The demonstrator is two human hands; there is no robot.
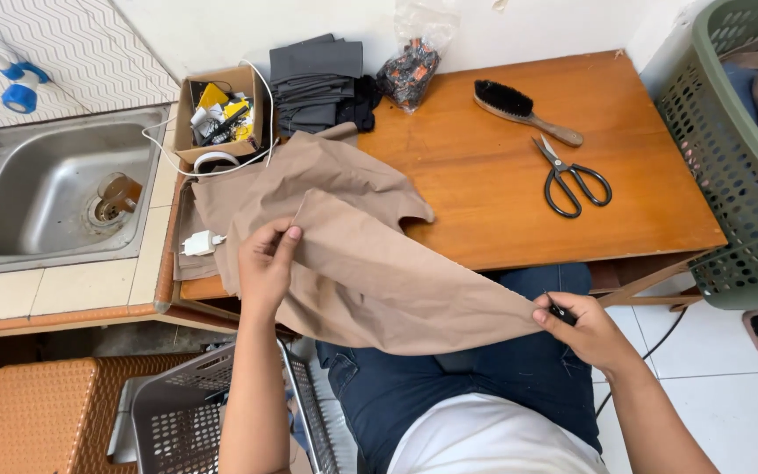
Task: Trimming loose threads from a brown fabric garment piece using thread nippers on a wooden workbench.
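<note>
A tan cloth garment [361,254] lies half on the wooden table [502,202] and half over my lap. My left hand [267,262] pinches an upper fold of the cloth near the table's front left. My right hand [582,326] grips the cloth's lower right end over my knee, together with a small dark tool that is mostly hidden in the fingers.
Black scissors [572,180] and a wooden brush [524,110] lie on the table's right half. A stack of grey fabric [318,79], a cardboard box [219,114] of small items and a plastic bag [412,66] stand at the back. A steel sink [46,193] is left, a green basket [739,158] right, a grey basket [186,421] below.
</note>
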